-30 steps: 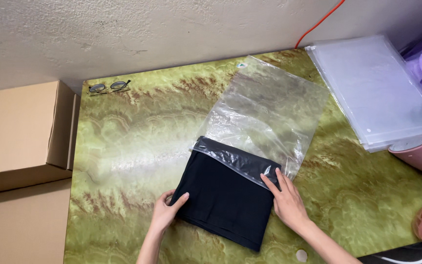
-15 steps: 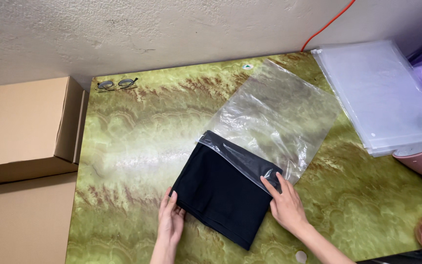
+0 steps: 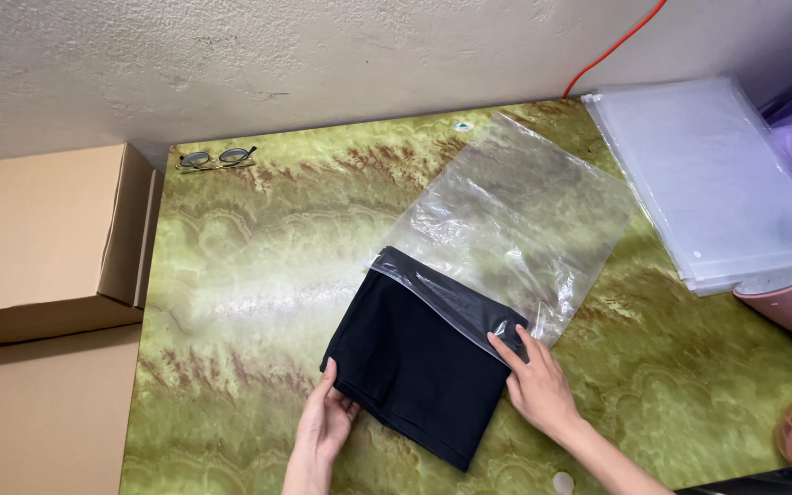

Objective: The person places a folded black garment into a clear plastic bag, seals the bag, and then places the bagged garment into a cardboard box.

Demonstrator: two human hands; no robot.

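Both hands (image 3: 327,423) (image 3: 532,380) apparently press black folded cloth (image 3: 414,367) into clear bag (image 3: 515,220).

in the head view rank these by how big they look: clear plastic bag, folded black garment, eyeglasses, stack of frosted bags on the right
1. clear plastic bag and stack of frosted bags: look alike, not ranked; the stack runs off frame.
2. folded black garment, partly inside the bag.
3. eyeglasses, smallest and farthest from the camera.

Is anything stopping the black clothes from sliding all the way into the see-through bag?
Nothing visible does. The folded black garment already has its top edge inside the clear plastic bag, which looks empty beyond it.
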